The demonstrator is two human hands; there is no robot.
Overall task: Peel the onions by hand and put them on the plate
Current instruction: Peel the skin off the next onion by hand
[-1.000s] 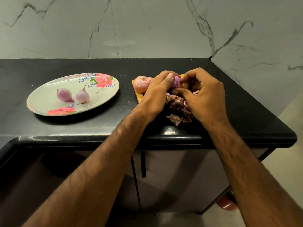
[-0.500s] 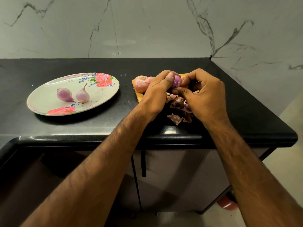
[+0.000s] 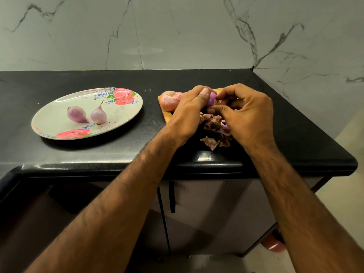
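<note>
We are mid-peel. Right of centre in the frame, our left hand (image 3: 188, 113) is wrapped round a small purple onion (image 3: 211, 99), with the thumb laid across its top. Only a glossy sliver of the onion shows between the two hands. Our right hand (image 3: 247, 115) is curled in against it, thumb under and fingertips over, pinching at its surface. We cannot tell whether a strip of skin sits in that pinch.

The onion is held just above the wooden board (image 3: 163, 115). The dry peelings (image 3: 213, 127) lie heaped below the hands, toward the lower edge of the black counter (image 3: 118, 154).

To do this step well, we judge that the left hand should hold the bulb steady and turn it a little at a time. The right hand should catch the papery edge with a nail and draw it from the tip toward the root, so the skin comes off in long strips, not crumbs. A light grip matters, since a bared onion is slick and could squirt out toward the counter's edge.

Two peeled onions (image 3: 77, 114) already lie side by side on the flowered plate (image 3: 49, 125), left of centre. One larger unpeeled onion (image 3: 169, 101) waits at the board's left end, just beside the left hand. We would let the scraps fall onto the existing heap, well away from the plate.
</note>
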